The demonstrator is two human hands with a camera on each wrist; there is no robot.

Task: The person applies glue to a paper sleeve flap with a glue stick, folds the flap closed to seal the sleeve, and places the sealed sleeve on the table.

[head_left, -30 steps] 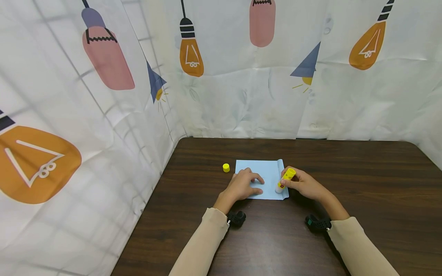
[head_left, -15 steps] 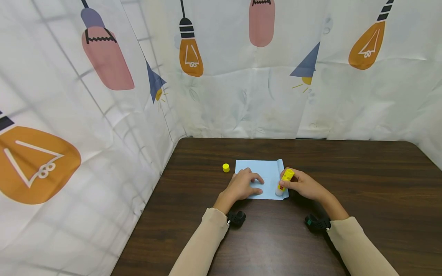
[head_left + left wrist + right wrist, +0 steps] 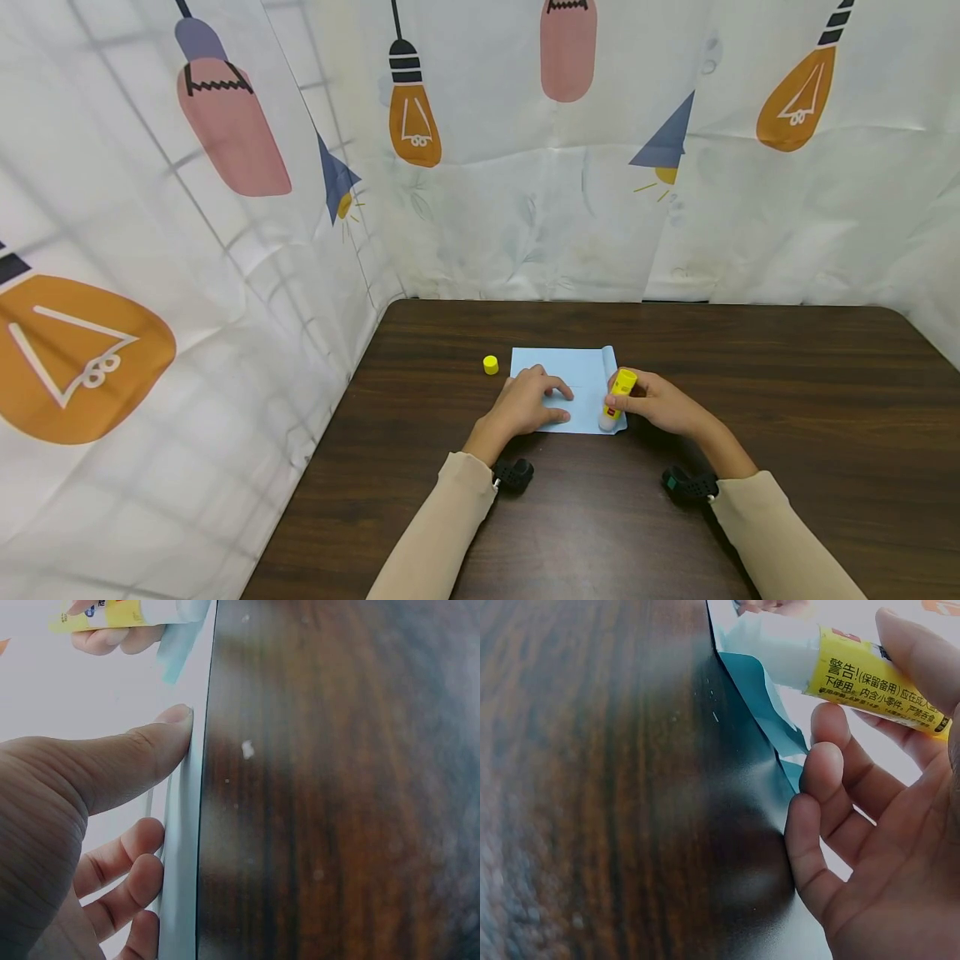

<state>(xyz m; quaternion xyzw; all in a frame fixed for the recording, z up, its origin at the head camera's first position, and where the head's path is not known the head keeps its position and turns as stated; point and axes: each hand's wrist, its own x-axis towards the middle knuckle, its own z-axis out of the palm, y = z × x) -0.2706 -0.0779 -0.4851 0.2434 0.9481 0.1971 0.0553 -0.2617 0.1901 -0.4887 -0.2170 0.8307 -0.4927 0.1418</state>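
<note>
A light blue sheet of paper (image 3: 562, 362) lies on the table, its right edge folded up into a narrow strip. My left hand (image 3: 527, 404) rests on the paper's left part, thumb and fingers spread. In the left wrist view the thumb (image 3: 142, 761) reaches the paper's near edge. My right hand (image 3: 656, 404) grips a yellow glue stick (image 3: 622, 387), tilted, its white end down at the lower right of the paper beside the folded strip. The right wrist view shows the glue stick (image 3: 877, 682) between thumb and fingers, over the creased teal underside of the strip (image 3: 757, 694).
A small yellow cap (image 3: 491, 365) stands on the dark wooden table (image 3: 750, 358) just left of the paper. Printed white curtains (image 3: 510, 225) hang behind the table and along its left side. Both wrists wear black bands (image 3: 513, 475).
My right hand has moved the glue stick slightly down along the folded strip, toward the paper's near edge, and the stick stands a little more upright. The left hand has stayed in place.
</note>
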